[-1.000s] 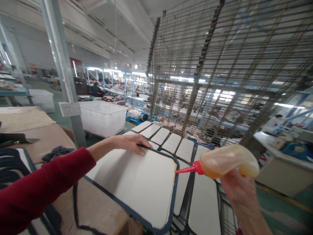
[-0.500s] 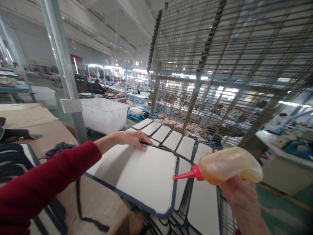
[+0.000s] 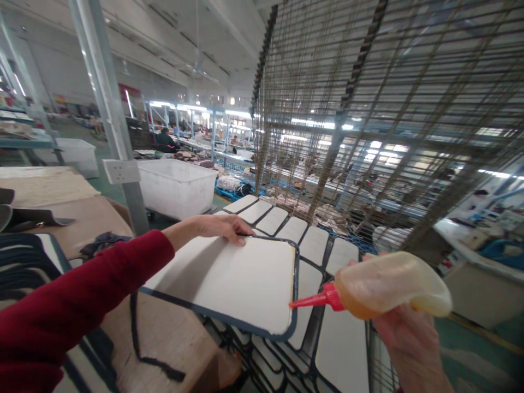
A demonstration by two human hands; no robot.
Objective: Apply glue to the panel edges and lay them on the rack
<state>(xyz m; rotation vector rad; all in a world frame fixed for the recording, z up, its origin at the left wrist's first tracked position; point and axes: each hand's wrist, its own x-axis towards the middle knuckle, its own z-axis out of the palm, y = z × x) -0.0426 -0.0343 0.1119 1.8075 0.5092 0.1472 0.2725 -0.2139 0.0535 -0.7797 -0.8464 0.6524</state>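
Observation:
My left hand lies on the far edge of a white panel with a dark blue border, its fingers curled over the rim, and steadies it on the bench corner. My right hand is wrapped round a soft squeeze bottle of amber glue. The bottle's red nozzle touches the panel's right border near its front corner. A yellowish glue line runs along that right edge.
Several similar white panels lie in rows on a wire rack tray beyond and below. A tall wire drying rack rises at right. A brown workbench, a steel post with a socket and a white tub stand at left. People work far behind.
The nozzle has travelled along the panel's right edge toward me, from near the far corner to near the front corner. My left hand has kept its hold on the far edge.

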